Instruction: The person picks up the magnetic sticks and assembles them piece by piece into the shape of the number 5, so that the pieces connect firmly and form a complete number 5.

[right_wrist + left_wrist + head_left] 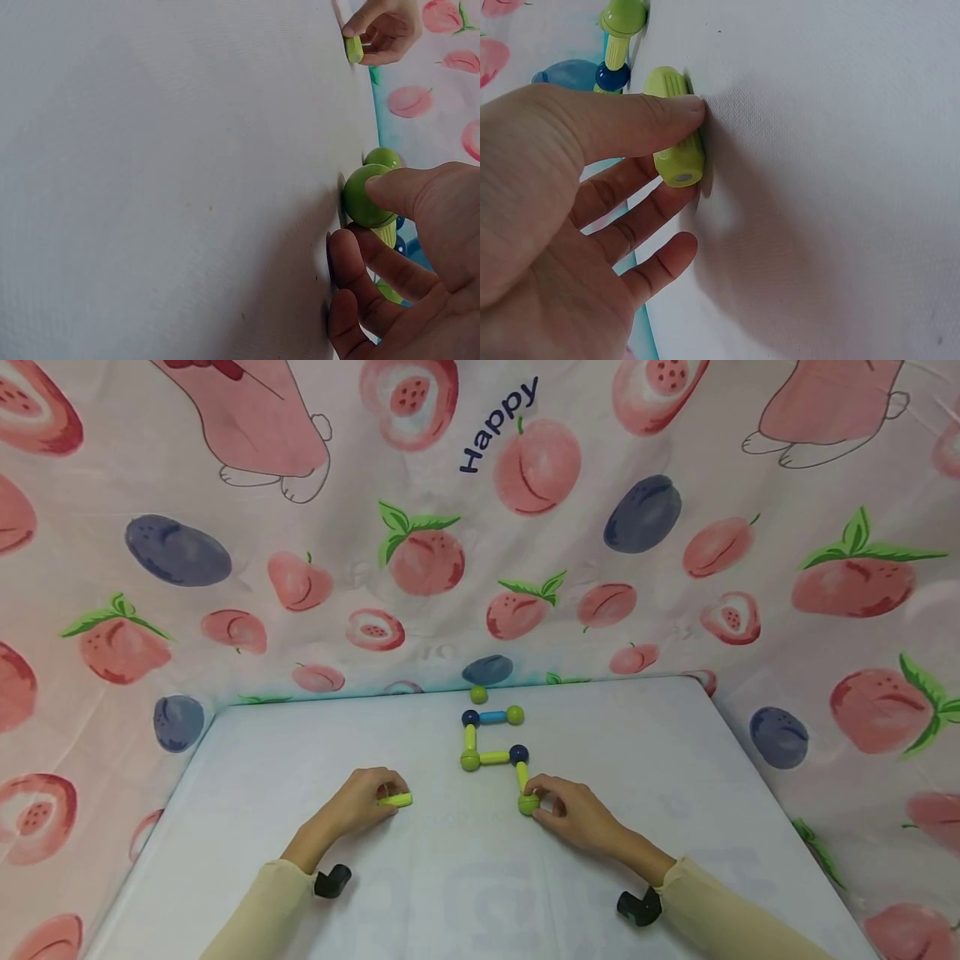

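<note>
On the white table lies a zigzag of magnetic rods and balls. A blue rod (492, 717) runs between a navy ball (470, 717) and a green ball (514, 715). Yellow-green rods (494, 758) link the rest, past a second navy ball (519, 753), down to a green end ball (528, 804). My right hand (581, 814) pinches that end ball between thumb and fingers. Left of the chain, my left hand (363, 802) holds a loose yellow-green rod (676, 161) under its thumb, close over the table; its magnet tip shows in the left wrist view.
A single green ball (478, 694) sits at the table's back edge, apart from the chain. Fruit-printed cloth (420, 552) hangs behind and beside the white table (300, 743). Black wrist devices (639, 907) show at both sleeves.
</note>
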`<move>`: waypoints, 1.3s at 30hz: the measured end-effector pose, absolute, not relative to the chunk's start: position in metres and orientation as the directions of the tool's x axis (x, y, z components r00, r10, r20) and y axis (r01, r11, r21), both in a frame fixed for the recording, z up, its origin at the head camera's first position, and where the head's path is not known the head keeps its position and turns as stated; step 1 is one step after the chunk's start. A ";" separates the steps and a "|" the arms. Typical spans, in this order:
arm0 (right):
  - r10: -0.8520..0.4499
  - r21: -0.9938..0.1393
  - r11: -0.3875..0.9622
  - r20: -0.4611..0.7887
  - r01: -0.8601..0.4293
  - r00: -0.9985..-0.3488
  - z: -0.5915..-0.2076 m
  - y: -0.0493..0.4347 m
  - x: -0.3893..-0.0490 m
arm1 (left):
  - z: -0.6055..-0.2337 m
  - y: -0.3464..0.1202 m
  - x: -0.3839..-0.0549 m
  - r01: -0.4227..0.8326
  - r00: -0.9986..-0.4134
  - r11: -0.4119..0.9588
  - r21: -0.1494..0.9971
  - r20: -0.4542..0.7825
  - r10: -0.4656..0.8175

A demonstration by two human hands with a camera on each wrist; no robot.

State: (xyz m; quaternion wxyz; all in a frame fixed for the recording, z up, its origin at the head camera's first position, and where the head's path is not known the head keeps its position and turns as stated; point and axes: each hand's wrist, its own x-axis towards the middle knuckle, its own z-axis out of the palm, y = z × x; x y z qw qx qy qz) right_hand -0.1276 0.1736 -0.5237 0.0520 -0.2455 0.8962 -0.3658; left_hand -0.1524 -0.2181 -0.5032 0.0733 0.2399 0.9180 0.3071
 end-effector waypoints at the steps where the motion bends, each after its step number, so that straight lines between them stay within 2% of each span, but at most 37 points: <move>1: -0.478 -0.681 0.613 0.084 -0.401 -0.874 -0.523 0.174 -0.127 | -0.503 -0.218 -0.152 0.395 -0.874 0.697 0.598 0.011 0.486; 21: -0.484 -0.693 0.604 0.074 -0.394 -0.872 -0.521 0.174 -0.128 | -0.499 -0.179 -0.158 0.401 -0.859 0.685 0.609 -0.009 0.511; 39: -0.481 -0.697 0.604 0.067 -0.386 -0.874 -0.522 0.175 -0.129 | -0.501 -0.123 -0.167 0.456 -0.790 0.610 0.648 -0.021 0.613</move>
